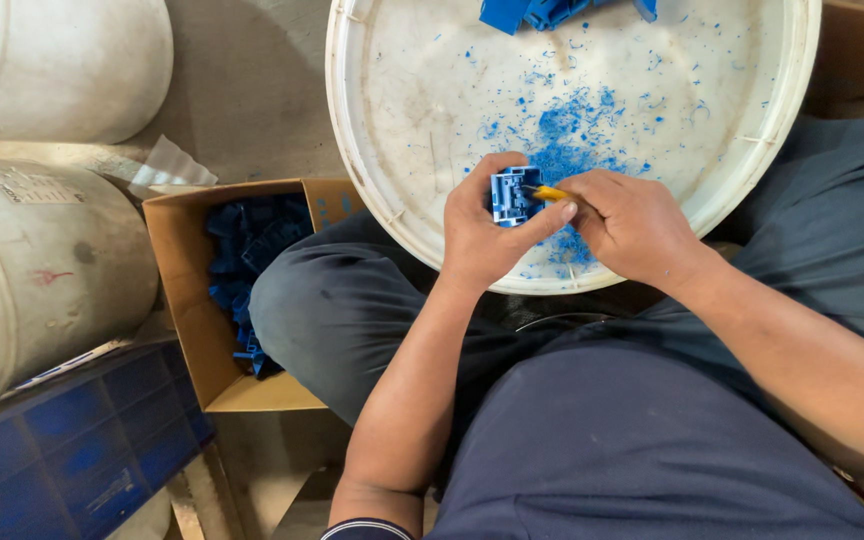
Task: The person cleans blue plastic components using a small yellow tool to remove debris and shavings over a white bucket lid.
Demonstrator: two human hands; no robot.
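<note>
As you look down from the left side, two big white drums (42,150) stand by the edge, one above the other, and a blue crate (72,440) sits low in the corner. Just to the right of them is an open cardboard box (187,330) with dark blue plastic pieces (247,260) piled inside. Your knee in dark trousers (342,310) is next to the box.

Then comes your left hand (487,225). Its fingers are curled tight around a small blue plastic part (514,195), and the thumb presses on its lower side. The part is held just over the near rim of a big round white lid (372,150), which rests by your lap.

Touching the part from the right is a thin yellow tool (550,192). Your right hand (632,225) has its fingers closed around that tool, and only the tip pokes out.

Little blue shavings (577,125) lie spread on the lid behind your hands. More blue parts (542,12) lie at the far side of the lid, at the top edge of the view
</note>
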